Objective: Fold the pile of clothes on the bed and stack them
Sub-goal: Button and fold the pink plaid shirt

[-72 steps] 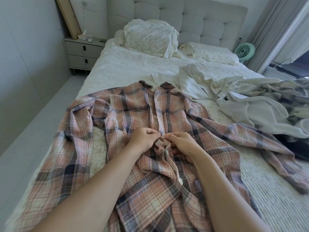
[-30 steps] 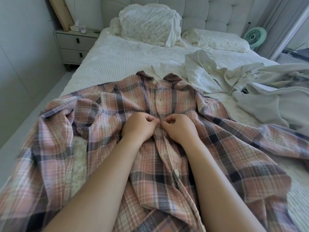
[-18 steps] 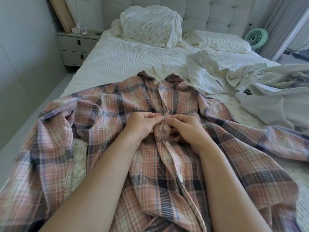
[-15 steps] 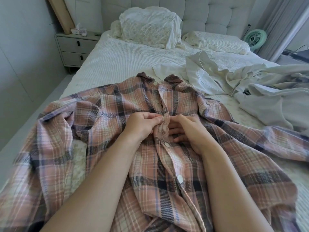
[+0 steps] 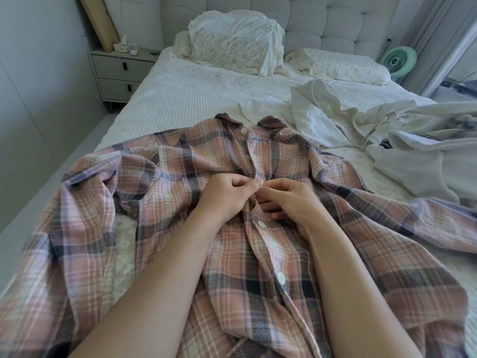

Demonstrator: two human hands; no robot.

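A pink and navy plaid shirt (image 5: pixel 160 192) lies spread front-up across the near half of the bed, collar toward the headboard, sleeves out to both sides. My left hand (image 5: pixel 227 196) and my right hand (image 5: pixel 286 200) meet at the button placket in the shirt's middle. Each pinches an edge of the placket between thumb and fingers. Two white buttons show on the placket below my hands, one more at the collar. A heap of white and pale grey clothes (image 5: pixel 402 151) lies to the right of the shirt.
The bed (image 5: pixel 185 99) has a white ribbed cover, with two pillows (image 5: pixel 232 40) against a grey tufted headboard. A grey nightstand (image 5: pixel 118 73) stands at the far left beside the bed. A small green fan (image 5: pixel 398 60) sits at the far right by the curtain.
Both hands have stayed at the placket and shifted slightly up toward the collar. My right fingers, briefly spread flat, have curled back into a pinch against my left fingertips.
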